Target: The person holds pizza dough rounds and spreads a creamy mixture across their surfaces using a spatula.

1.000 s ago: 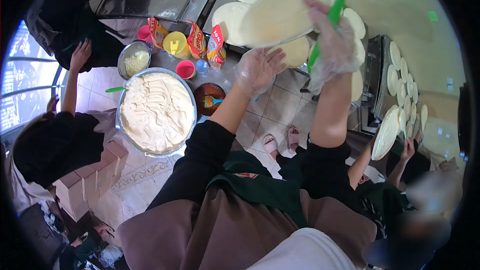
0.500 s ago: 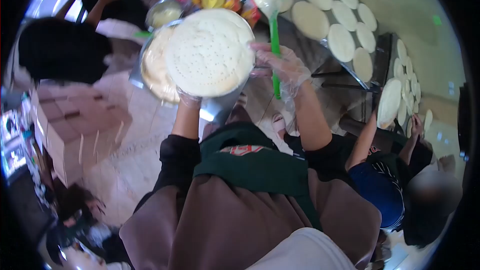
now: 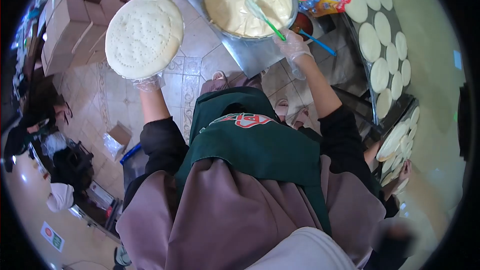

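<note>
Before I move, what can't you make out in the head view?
In the head view:
Fingers of the left hand: hidden behind the dough round.
Far rim of the large bowl: cut off by the top edge.
Fine print on the packet marked 10%: too small.

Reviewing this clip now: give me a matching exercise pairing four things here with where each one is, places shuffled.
Things
1. Pricked dough round
2. Green-handled spatula
3. Pale mixture
4. Blue-handled utensil

Places
A. Gripped by the right hand
B. Handle angled away from the red sauce
C. Held up by the left hand
D. Inside the wide bowl

Pairs: 1-C, 2-A, 3-D, 4-B
</note>
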`<state>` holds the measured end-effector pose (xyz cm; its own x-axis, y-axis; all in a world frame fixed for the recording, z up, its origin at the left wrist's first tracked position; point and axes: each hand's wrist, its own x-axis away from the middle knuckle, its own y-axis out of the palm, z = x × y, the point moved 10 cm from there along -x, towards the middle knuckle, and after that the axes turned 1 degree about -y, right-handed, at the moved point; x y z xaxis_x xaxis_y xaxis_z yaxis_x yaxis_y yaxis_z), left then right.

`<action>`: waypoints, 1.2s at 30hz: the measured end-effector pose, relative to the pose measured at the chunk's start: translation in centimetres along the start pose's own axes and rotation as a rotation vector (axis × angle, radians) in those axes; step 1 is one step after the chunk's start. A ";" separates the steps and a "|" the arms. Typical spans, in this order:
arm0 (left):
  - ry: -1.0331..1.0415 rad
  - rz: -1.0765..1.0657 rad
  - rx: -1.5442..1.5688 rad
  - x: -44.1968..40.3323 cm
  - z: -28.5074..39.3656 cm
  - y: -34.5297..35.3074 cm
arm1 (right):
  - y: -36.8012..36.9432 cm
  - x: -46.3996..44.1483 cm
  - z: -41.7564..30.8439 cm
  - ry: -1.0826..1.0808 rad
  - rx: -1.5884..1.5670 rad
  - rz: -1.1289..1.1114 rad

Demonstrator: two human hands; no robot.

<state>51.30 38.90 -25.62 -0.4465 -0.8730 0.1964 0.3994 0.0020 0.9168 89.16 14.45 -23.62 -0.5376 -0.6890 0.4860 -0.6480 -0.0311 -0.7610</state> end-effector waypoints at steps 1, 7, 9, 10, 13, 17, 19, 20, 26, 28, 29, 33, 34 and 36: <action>0.016 0.023 0.012 0.4 0.4 -0.8 | 0.7 -1.2 -0.2 -0.010 0.008 -0.016; 0.049 0.117 0.064 3.3 0.7 -4.8 | 5.4 -6.5 -2.0 -0.162 0.377 -0.150; 0.051 0.137 0.084 3.8 0.6 -5.6 | 5.9 -7.9 -2.8 -0.189 0.453 -0.140; 0.055 0.144 0.090 3.7 0.5 -5.9 | 6.0 -7.9 -3.5 -0.195 0.459 -0.147; 0.056 0.160 0.116 3.9 0.3 -6.7 | 6.1 -7.9 -5.7 -0.288 0.516 -0.091; 0.054 0.168 0.134 4.3 0.4 -7.2 | 9.6 -8.8 -4.2 -0.275 0.577 -0.160; 0.058 0.167 0.140 4.1 0.2 -7.4 | 10.6 -9.0 -3.8 -0.270 0.603 -0.208; 0.057 0.167 0.143 4.0 0.1 -7.5 | 11.0 -9.0 -3.3 -0.240 0.611 -0.258; 0.056 0.159 0.155 4.1 0.2 -7.3 | 12.4 -9.9 -1.8 -0.141 0.494 -0.264; 0.051 0.154 0.157 4.0 0.1 -7.1 | 11.8 -9.8 -2.3 -0.109 0.481 -0.249; 0.049 0.153 0.159 4.0 0.1 -7.1 | 11.3 -9.5 -3.0 -0.151 0.469 -0.254; 0.049 0.137 0.159 4.0 0.3 -6.6 | 11.0 -9.7 -1.9 -0.099 0.197 -0.318; 0.046 0.137 0.160 4.0 0.3 -6.5 | 10.7 -9.7 -1.7 -0.102 0.194 -0.315; 0.043 0.128 0.158 4.0 0.5 -6.1 | 11.6 -9.3 -0.9 -0.010 -0.077 -0.458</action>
<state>46.70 35.64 -30.31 -0.3637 -0.8809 0.3029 0.3185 0.1880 0.9291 86.09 21.14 -36.58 -0.1814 -0.6239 0.7602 -0.8561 -0.2802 -0.4342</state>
